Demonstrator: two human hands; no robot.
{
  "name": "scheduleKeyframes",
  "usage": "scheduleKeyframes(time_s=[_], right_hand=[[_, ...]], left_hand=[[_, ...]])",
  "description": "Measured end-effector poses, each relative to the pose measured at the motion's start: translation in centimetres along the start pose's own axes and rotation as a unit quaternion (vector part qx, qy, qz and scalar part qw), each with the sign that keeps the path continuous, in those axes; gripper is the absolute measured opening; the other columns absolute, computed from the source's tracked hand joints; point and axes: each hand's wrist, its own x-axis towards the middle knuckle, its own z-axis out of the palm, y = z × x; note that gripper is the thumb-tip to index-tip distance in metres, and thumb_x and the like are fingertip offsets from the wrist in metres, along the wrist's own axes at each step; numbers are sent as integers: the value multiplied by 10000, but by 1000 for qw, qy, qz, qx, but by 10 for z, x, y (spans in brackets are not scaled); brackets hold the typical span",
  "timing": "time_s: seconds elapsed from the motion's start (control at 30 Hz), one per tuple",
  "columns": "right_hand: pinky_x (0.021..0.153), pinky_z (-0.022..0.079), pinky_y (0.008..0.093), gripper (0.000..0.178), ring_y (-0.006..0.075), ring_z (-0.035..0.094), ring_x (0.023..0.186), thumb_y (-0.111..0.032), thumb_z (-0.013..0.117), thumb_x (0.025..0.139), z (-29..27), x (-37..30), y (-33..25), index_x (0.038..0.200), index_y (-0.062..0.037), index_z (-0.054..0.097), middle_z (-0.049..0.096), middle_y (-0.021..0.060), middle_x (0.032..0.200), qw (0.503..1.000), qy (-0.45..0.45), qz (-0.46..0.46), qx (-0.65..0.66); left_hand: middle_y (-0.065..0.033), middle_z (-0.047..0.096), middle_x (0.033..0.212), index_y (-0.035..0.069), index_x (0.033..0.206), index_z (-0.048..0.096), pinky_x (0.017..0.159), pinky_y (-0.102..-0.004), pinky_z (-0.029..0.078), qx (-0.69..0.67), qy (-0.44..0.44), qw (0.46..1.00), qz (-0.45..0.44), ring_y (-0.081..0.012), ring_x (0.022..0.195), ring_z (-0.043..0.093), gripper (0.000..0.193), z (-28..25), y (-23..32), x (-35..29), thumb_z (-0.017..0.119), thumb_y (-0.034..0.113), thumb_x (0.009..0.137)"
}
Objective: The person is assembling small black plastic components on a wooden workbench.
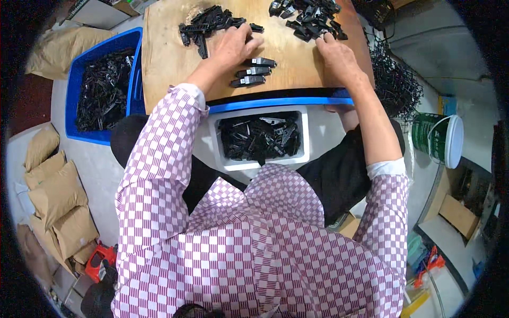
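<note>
My left hand (pixel 231 46) is over the wooden board (pixel 297 69), its fingers curled on a long black plastic part (pixel 256 28) at the right edge of a loose pile of black parts (pixel 212 21). My right hand (pixel 338 57) reaches to the near edge of a second pile of small black pieces (pixel 314 18). Its fingertips are bunched together, and whatever they pinch is too small to make out. Between my hands and nearer to me, three black clip-like pieces (pixel 249 81) with small pale labels lie in a staggered row.
A white foam box (pixel 217 151) of black parts stands below the board's near edge. On the left is a blue crate (pixel 71 100) full of black pieces. Thin black parts (pixel 395 79) heap up at the right, by a green bucket (pixel 428 138). Brown sacks (pixel 58 193) lie at the left.
</note>
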Motion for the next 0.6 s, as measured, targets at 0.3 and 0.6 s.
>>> scheduleKeyframes(time_s=[0.3,0.6], right_hand=[[776,507,475,93,399,606,898,-53,537,851,0,-5,-9,931,-8,520,544,176,989,997,42,-11,71],[770,510,392,183,344,606,887,-75,618,851,19,10,-43,1021,-26,572,575,157,919,880,145,87,445]], left_hand=[[-182,626,945,84,1080,519,767,-486,481,-4,1,997,81,-418,900,609,256,-4,-12,-37,624,173,863],[-164,593,1001,93,1091,532,763,-480,487,-32,-26,998,49,-389,954,600,244,-1,-16,-40,618,160,873]])
